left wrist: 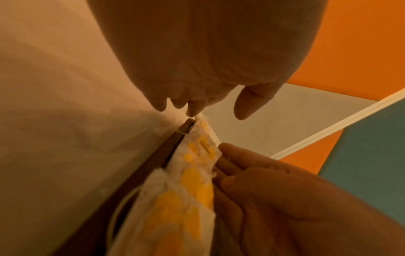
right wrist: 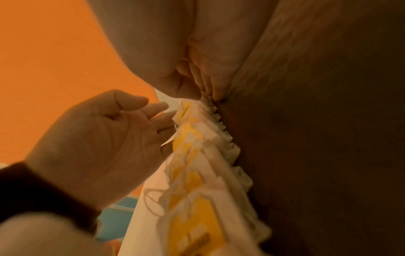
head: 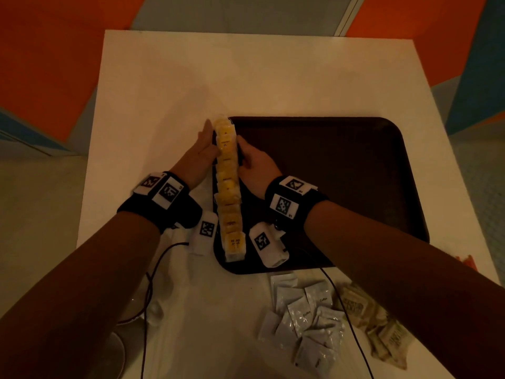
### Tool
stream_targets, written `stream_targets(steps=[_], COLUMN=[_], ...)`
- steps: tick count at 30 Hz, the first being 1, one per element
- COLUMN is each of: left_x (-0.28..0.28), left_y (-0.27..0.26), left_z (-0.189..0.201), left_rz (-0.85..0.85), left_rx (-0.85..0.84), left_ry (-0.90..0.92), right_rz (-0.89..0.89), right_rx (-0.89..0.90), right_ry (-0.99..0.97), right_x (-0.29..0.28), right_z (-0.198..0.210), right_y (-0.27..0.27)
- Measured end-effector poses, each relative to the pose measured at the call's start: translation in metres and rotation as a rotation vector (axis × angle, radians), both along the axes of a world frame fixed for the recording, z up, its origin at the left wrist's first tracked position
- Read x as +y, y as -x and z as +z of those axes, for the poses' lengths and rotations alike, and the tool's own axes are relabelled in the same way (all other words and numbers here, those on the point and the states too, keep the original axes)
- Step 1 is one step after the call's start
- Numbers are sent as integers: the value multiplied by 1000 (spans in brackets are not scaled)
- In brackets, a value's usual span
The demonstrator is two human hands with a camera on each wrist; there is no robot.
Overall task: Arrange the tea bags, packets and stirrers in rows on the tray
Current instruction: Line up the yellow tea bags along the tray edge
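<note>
A row of yellow-tagged tea bags (head: 229, 187) runs along the left edge of the dark tray (head: 341, 170), from its near rim to its far left corner. The left hand (head: 200, 154), fingers straight, flanks the row from outside the tray; the right hand (head: 254, 164) presses it from inside, fingers relaxed. White packets (head: 306, 315) and brown packets (head: 379, 324) lie loose by the white table's (head: 246, 77) near edge.

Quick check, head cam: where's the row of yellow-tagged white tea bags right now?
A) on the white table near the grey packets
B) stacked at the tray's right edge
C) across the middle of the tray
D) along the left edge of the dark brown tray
D: the row of yellow-tagged white tea bags runs along the left edge of the dark brown tray, with the left hand and right hand flanking it.
</note>
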State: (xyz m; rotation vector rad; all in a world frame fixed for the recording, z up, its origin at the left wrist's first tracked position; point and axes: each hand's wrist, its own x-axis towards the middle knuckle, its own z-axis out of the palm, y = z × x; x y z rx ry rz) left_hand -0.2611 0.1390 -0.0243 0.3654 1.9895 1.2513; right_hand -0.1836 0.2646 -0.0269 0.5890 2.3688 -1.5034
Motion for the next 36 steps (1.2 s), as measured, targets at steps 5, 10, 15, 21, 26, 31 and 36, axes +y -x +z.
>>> stream_targets(steps=[5,10,15,21,26,31,36], left_x=[4,8,7,1,-13,-15,-46], left_y=[14,18,22,21,-5,-41,-83], left_z=[0,1,0,8,17,24,25], left_rz=[1,-42,-39,-26,92,88,197], left_rx=[11,30,76,198,370,364,260], left_ry=[-9,46,72,200,302,265,259], right_rz=[-35,-10,-83,-67,-123,-141,-77], right_rx=[17,3,-6,13,-17,2,-106], right_ry=[11,-5,17,55,66,204,135], right_x=[4,3,9,7,12,-3,-10], right_z=[0,0,1,9,8,15,18], right_y=[5,13,12,25,10,-22,-76])
